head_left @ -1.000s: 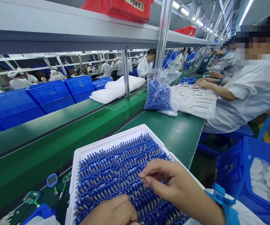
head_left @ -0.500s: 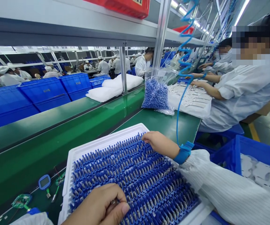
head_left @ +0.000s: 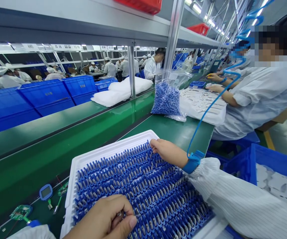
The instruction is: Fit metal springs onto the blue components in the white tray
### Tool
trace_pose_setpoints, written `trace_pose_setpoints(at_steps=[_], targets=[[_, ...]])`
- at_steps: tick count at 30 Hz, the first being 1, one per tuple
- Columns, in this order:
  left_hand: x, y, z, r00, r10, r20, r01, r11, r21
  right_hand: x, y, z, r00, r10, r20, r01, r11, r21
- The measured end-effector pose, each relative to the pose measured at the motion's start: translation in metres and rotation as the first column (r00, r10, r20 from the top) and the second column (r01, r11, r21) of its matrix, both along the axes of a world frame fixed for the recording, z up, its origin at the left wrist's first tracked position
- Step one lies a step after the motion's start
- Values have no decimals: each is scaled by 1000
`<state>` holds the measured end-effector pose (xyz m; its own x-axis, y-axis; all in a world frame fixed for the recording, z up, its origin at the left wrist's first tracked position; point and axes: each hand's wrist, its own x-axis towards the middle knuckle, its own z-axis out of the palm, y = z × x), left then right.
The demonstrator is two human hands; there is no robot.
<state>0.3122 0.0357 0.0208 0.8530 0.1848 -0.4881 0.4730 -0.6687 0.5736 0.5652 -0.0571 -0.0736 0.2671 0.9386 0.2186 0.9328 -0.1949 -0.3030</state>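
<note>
A white foam tray [head_left: 70, 186] holds rows of upright blue plastic pieces [head_left: 143, 186], many with a small metal spring on them. My left hand [head_left: 111, 212] is curled closed over the near left part of the tray. A glint of metal shows inside its fingers, apparently small springs. At the tray's far right corner, my right hand [head_left: 160, 147] pinches down at the end of the rows; its fingertips hide what they hold. A blue wrist strap [head_left: 194, 162] with a coiled blue cord [head_left: 203, 114] is around my right wrist.
Left of the tray lie a small display unit [head_left: 46, 192] and a green circuit board [head_left: 21, 212]. Beyond stands a clear bag of blue pieces [head_left: 166, 98]. A blue bin [head_left: 278, 159] with white parts is at right; a co-worker [head_left: 263, 93] sits past it.
My right hand has shifted very slightly left at the tray's corner. The blue cord has swung to the right. My left hand keeps its closed pose.
</note>
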Motion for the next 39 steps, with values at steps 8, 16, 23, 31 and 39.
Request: trace_pose_setpoints(at_steps=[8, 16, 23, 31, 39], targets=[[0, 1, -3, 1000, -11, 22, 11, 1000, 24, -9, 2, 7, 995, -13, 98, 19, 998, -68], [1, -1, -1, 993, 69, 94, -69, 998, -6, -10, 1, 10, 988, -22, 156, 37, 995, -94], [5, 7, -10, 960, 241, 144, -201, 948, -248, -56, -22, 43, 999, 11, 45, -14, 998, 65], [17, -5, -9, 910, 415, 9, -324, 724, -609, -118, -47, 64, 810, 443, -384, -239, 847, 475], [8, -12, 0, 552, 775, -308, -684, 210, -699, -29, -27, 45, 975, -79, -207, 128, 964, 232]])
